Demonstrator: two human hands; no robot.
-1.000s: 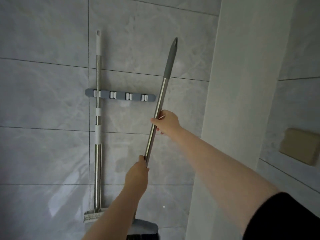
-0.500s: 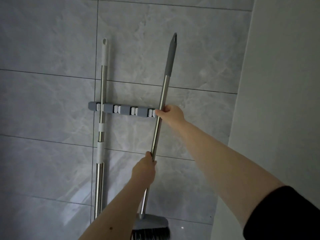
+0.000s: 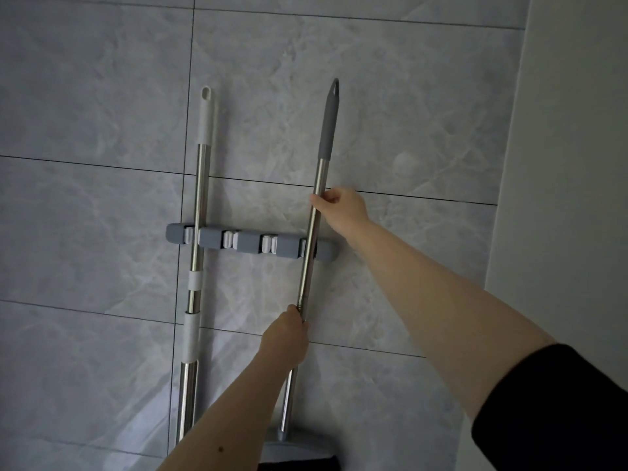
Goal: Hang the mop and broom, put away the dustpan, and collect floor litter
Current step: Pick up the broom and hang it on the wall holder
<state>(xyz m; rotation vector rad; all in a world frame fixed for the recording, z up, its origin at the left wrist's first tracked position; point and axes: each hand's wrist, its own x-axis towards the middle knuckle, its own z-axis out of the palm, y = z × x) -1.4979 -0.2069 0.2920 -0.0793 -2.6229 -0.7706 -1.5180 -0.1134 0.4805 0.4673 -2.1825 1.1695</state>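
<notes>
A grey rack (image 3: 249, 244) with several white clips is fixed to the tiled wall. The mop (image 3: 200, 198), with a steel handle and white grip, hangs in the leftmost clip. The broom (image 3: 314, 205), with a steel handle, grey top grip and grey head at the bottom edge, stands almost upright with its handle across the rightmost clip. My right hand (image 3: 339, 207) grips the broom handle just above the rack. My left hand (image 3: 287, 338) grips it below the rack. Whether the clip holds the handle cannot be told.
Grey marbled wall tiles (image 3: 407, 113) fill the view. A plain light wall corner (image 3: 571, 164) juts out on the right. The two middle clips of the rack hold nothing. The floor is out of view.
The broom handle has moved from a slant in front of the wall to nearly upright across the rightmost clip. My right hand has slid up from below the rack to above it.
</notes>
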